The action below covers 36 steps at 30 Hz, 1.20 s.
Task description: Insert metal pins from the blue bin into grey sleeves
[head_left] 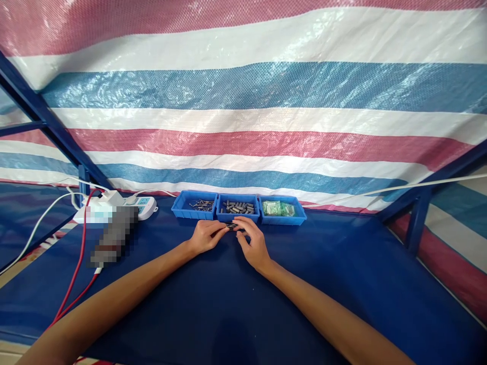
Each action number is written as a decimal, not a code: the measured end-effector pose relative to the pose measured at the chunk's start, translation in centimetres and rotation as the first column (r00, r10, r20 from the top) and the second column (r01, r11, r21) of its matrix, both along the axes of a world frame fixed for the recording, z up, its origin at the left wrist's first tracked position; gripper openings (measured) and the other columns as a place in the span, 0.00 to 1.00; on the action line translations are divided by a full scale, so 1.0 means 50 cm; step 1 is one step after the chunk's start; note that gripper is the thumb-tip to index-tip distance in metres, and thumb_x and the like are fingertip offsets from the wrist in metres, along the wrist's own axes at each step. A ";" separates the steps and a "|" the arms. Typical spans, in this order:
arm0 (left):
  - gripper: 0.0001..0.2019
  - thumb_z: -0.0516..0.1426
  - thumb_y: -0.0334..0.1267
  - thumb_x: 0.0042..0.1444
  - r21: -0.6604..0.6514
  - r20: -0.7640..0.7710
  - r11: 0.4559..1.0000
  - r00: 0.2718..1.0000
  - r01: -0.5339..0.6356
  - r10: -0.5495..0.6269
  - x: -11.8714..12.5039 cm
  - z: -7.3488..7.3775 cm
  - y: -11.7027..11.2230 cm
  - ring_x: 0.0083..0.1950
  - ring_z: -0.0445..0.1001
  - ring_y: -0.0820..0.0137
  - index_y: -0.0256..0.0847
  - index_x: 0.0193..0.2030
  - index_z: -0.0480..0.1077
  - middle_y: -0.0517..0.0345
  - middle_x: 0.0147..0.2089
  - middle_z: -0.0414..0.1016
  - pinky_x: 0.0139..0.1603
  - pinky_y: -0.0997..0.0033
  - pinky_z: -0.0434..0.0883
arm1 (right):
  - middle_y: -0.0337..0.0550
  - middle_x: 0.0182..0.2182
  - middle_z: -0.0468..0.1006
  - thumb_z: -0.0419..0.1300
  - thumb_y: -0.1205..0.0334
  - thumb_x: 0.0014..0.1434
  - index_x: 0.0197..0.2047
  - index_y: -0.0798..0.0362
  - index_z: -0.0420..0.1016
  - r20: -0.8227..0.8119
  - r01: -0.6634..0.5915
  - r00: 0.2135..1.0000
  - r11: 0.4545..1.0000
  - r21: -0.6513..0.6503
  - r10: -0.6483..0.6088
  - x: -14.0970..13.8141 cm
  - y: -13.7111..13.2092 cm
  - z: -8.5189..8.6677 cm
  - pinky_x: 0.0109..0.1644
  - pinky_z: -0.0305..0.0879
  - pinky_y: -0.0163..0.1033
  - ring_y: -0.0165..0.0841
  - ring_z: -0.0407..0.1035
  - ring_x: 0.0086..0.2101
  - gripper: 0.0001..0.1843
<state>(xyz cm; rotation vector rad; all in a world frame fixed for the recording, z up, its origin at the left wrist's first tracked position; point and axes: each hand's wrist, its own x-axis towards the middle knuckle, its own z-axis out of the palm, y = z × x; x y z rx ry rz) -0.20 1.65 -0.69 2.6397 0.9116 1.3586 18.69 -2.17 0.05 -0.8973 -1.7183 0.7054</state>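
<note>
In the head view, my left hand (206, 236) pinches a small dark piece with shiny streaks (230, 226) between thumb and fingers. My right hand (254, 244) curls round the piece's right end, its fingertips touching it. Fingers cover much of the piece, so its exact kind is unclear. Just behind my hands stand three blue bins in a row. The left bin (178, 209) has thin metal pins or screws (203, 205); the middle bin (239, 217) has short grey metal cylinders (239, 208). Small clear-and-green packets (279, 208) lie in the right bin (283, 220).
At the left of the blue table (304, 314) sit a white power strip (146, 207) with plugs and a blurred dark device (116, 235) on a red cable (81, 248). A striped tarp (243, 119) hangs behind. Blue frame posts (417, 223) flank the table.
</note>
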 end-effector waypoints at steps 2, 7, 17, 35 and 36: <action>0.08 0.54 0.36 0.59 -0.001 0.004 1.000 1.000 0.001 -0.001 -0.001 -0.002 0.000 0.24 0.71 0.76 0.37 0.36 0.73 0.57 0.26 0.75 0.27 0.78 0.66 | 0.48 0.49 0.69 0.50 0.63 0.63 0.50 0.48 0.72 -0.005 0.017 1.000 1.000 -0.011 -0.017 -0.001 0.001 0.000 0.41 0.73 0.37 0.33 0.70 0.41 0.15; 0.08 0.54 0.36 0.60 -0.009 -0.020 1.000 1.000 -0.003 0.003 -0.002 -0.005 0.002 0.27 0.73 0.75 0.36 0.36 0.73 0.56 0.29 0.76 0.29 0.78 0.67 | 0.46 0.41 0.71 0.52 0.59 0.63 0.42 0.51 0.74 -0.004 0.038 0.999 0.999 -0.034 -0.039 -0.002 0.004 -0.003 0.38 0.72 0.35 0.32 0.69 0.37 0.10; 0.11 0.50 0.38 0.63 0.024 -0.135 0.997 0.988 0.076 -0.072 -0.003 -0.005 0.007 0.25 0.68 0.77 0.36 0.38 0.71 0.58 0.27 0.72 0.27 0.78 0.63 | 0.44 0.34 0.69 0.53 0.55 0.62 0.33 0.52 0.73 -0.045 -0.022 0.999 0.999 -0.038 0.020 -0.002 0.007 -0.013 0.32 0.70 0.35 0.29 0.67 0.28 0.12; 0.08 0.52 0.37 0.62 -0.013 -0.099 0.998 0.993 0.057 -0.058 -0.003 -0.006 0.006 0.28 0.72 0.76 0.36 0.40 0.71 0.56 0.31 0.74 0.30 0.79 0.67 | 0.42 0.33 0.69 0.50 0.57 0.64 0.37 0.51 0.71 -0.018 0.069 0.997 0.998 -0.016 -0.069 -0.004 0.001 -0.008 0.30 0.67 0.35 0.28 0.65 0.25 0.11; 0.09 0.52 0.37 0.62 -0.016 -0.095 0.998 0.994 0.058 -0.060 -0.002 -0.005 0.006 0.29 0.72 0.76 0.36 0.40 0.71 0.56 0.31 0.75 0.30 0.79 0.67 | 0.42 0.33 0.69 0.50 0.57 0.64 0.37 0.51 0.71 -0.015 0.073 0.997 0.997 -0.014 -0.074 -0.003 0.001 -0.008 0.30 0.67 0.35 0.28 0.66 0.25 0.11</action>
